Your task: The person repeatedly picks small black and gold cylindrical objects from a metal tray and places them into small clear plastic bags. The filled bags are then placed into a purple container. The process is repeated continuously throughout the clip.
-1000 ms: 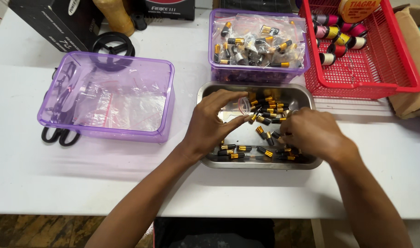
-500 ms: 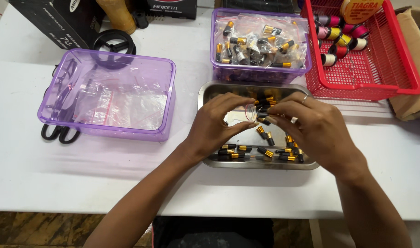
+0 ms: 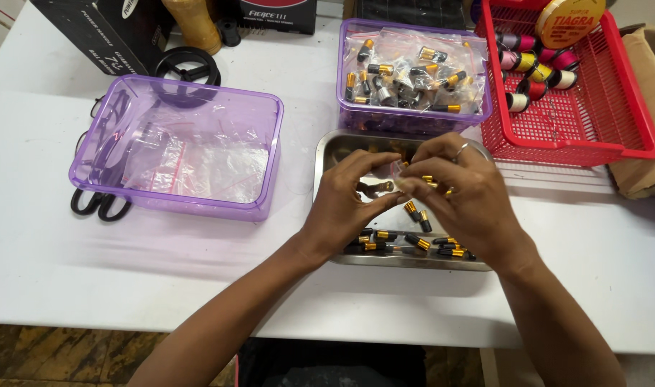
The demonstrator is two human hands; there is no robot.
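— Holding a small clear bag (image 3: 393, 172) between both hands over the steel tray (image 3: 326, 154), that is how I read my position right now. My left hand (image 3: 345, 204) pinches one side of it with thumb and forefinger, and my right hand (image 3: 462, 197) pinches the other side.

— Is anything in the bag already?

— One small black-and-gold piece (image 3: 379, 187) sits at my left fingertips, just under the bag. Whether it is inside the bag or just against it, I cannot tell; the plastic is too clear and my fingers cover the mouth.

— So which step do you judge this to be?

— Bagging, I think. Loose black-and-gold pieces (image 3: 413, 242) lie in the tray below my hands, filled bags sit in the purple bin (image 3: 356, 118) just behind the tray, and empty bags lie in the wider purple bin (image 3: 112, 183) left of the tray.

— What does the next move call for?

— Keeping the bag's mouth spread with one hand, I judge, while the other guides the piece in. A firm pinch matters, because the film is slippery and thin.
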